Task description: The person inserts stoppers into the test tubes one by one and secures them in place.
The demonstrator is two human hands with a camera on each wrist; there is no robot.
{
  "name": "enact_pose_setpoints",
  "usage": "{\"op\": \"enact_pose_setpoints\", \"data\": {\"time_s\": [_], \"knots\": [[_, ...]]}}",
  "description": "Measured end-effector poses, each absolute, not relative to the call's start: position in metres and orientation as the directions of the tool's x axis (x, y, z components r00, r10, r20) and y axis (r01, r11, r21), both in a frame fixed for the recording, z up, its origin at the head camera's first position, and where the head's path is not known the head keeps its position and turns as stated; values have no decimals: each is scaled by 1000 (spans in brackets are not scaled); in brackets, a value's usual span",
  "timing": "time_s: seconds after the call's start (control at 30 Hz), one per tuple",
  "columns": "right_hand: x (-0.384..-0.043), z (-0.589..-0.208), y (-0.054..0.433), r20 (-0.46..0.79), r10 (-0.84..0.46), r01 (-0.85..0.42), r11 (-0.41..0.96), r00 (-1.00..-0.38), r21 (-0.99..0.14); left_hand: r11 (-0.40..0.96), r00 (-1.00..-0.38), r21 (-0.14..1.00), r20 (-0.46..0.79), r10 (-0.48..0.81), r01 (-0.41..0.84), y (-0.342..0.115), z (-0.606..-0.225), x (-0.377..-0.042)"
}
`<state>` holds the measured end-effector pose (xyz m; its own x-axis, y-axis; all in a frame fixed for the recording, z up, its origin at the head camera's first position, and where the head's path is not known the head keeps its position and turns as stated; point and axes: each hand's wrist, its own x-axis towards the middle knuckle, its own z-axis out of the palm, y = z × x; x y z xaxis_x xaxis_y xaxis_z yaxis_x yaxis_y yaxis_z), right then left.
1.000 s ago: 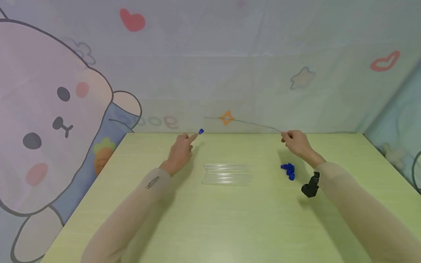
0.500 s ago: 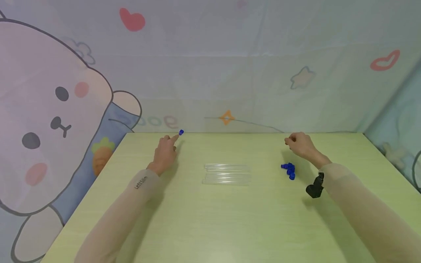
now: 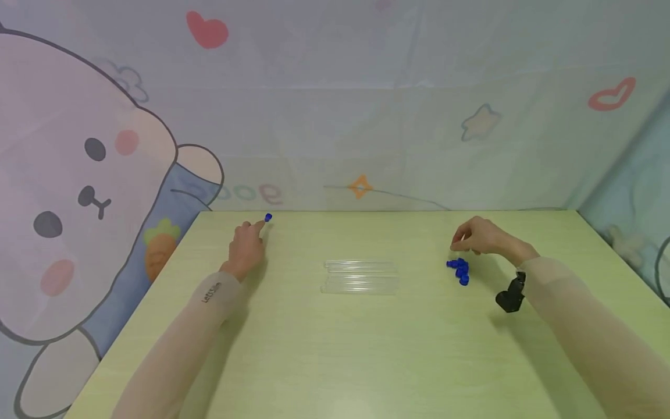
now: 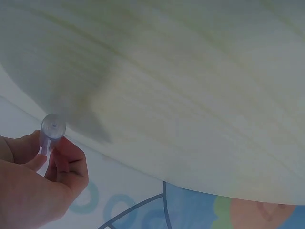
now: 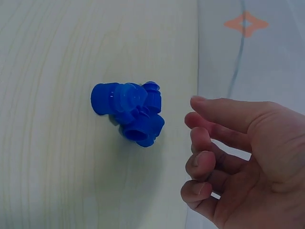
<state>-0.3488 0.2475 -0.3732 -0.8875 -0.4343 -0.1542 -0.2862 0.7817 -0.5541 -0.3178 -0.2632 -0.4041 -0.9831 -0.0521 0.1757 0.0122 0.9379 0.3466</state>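
At the back left of the table, my left hand (image 3: 247, 250) pinches a clear test tube (image 4: 53, 126). The tube's rounded bottom faces the left wrist camera, and a blue cap (image 3: 268, 217) shows at its other end, past the fingers. My right hand (image 3: 481, 235) is just behind a small heap of blue caps (image 3: 462, 271). In the right wrist view its fingers (image 5: 204, 164) are loosely bent, apart from the caps (image 5: 133, 109), with nothing between them. Several clear test tubes (image 3: 361, 284) lie side by side in the middle of the table.
The light wooden table (image 3: 345, 349) ends at a printed cloth backdrop (image 3: 324, 116) with a cartoon animal on the left. A black wrist camera (image 3: 510, 298) hangs under the right sleeve. At the far right edge is part of a dark loop (image 3: 663, 273).
My left hand has moved left with the capped test tube, and slightly nearer. My right hand has come down from the table's back edge toward the caps, its fingers loosening.
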Motion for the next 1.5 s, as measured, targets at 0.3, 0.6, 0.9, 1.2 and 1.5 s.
{"op": "enact_pose_setpoints", "data": {"time_s": [0.3,0.6,0.9,1.2,1.5], "knots": [[-349,-373,246,-274,-504,-303,786,-819,-539,937,-986,348,146,-75,-20,-271,-404,-314],[-344,-377,240,-243,-538,-365,779,-807,-510,941,-991,336,104,-83,-43,-271,-405,-312],[-343,-382,238,-198,-544,-408,782,-815,-471,941,-993,334,73,-88,-58,-273,-407,-312],[-344,-384,238,-172,-539,-408,777,-825,-479,944,-994,324,66,-84,-59,-277,-409,-314],[-343,-385,237,-157,-541,-422,779,-826,-463,944,-995,323,52,-82,-61,-278,-408,-314]]}}
